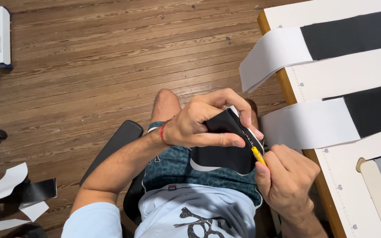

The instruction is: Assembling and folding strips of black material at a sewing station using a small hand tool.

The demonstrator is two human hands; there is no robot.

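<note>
Soft, limp black fabric piece (223, 147) pinched at seam edge by left hand (199, 125); right hand (287, 178) closed on thin yellow tool (258, 155), probably a seam ripper.

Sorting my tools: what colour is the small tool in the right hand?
Yellow tool, pinched in the right hand; head view.
</note>
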